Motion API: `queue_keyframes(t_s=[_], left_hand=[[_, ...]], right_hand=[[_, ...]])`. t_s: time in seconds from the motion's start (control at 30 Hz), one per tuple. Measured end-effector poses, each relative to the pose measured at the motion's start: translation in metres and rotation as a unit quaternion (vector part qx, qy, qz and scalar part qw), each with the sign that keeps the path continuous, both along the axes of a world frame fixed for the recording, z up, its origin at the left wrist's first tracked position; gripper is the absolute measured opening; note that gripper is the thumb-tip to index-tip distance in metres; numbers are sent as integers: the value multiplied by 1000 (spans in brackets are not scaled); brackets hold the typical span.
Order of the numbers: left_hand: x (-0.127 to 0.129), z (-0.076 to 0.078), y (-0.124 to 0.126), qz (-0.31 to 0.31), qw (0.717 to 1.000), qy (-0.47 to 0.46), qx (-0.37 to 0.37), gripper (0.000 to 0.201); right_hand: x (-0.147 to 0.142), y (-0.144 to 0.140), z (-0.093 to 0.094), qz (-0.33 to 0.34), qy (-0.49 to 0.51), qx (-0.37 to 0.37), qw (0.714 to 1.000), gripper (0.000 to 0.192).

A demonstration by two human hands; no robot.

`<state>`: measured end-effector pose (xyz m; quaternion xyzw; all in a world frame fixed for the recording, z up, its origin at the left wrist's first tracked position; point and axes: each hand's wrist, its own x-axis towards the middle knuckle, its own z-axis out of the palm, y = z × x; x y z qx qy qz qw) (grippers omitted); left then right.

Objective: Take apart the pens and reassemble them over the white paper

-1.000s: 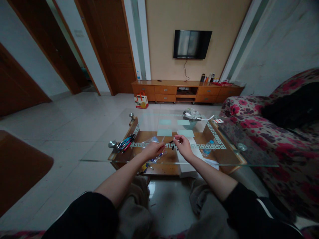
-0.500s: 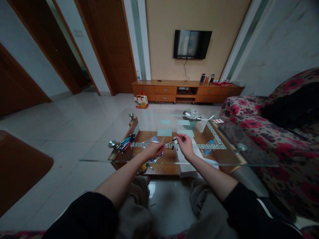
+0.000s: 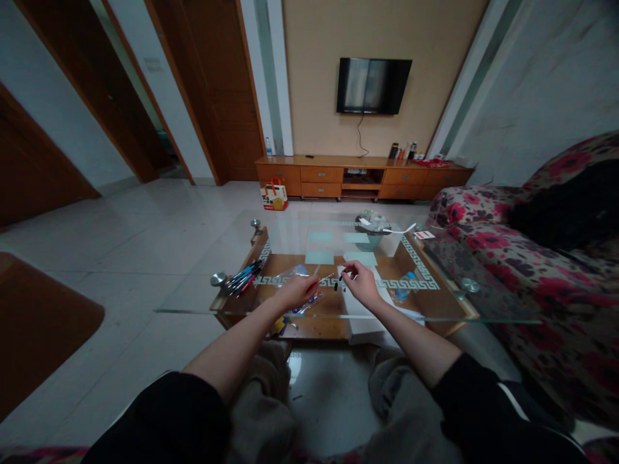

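Note:
My left hand is closed around a thin pen refill, whose pale, slim end points right toward the other hand. Pinched in the fingertips of my right hand is a small black pen piece, its exact kind too small to tell. A narrow gap separates the two parts. Just below, another small black piece lies on the glass table. A bundle of pens rests at the table's left side.
Clear plastic packaging, a white box and a water bottle show under or through the glass. Beyond the table stands a filled wastebasket. A floral sofa borders the right.
The black piece that bridged both hands has come off the refill's end. My right hand has drawn slightly right and tipped down with it; my left hand stays nearly still.

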<state>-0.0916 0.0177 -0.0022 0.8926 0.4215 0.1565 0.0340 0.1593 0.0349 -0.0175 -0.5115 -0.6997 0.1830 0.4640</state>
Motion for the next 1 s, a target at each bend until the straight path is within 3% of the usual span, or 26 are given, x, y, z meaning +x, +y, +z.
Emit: queue_keyframes(t_s=[0.27,0.57,1.0], left_hand=[[-2,-2,1,-3,1000,2,10,29],[-2,1,-1,4,1000,-2,0,30],[-1,0,0,3,1000,2,-9,29]], right_hand=[[5,-1,-8,75,-131,4,989,11],[5,-3,-6,75,-162,-19,984,10],[7,-4,-9,69,-207,-53,974,24]])
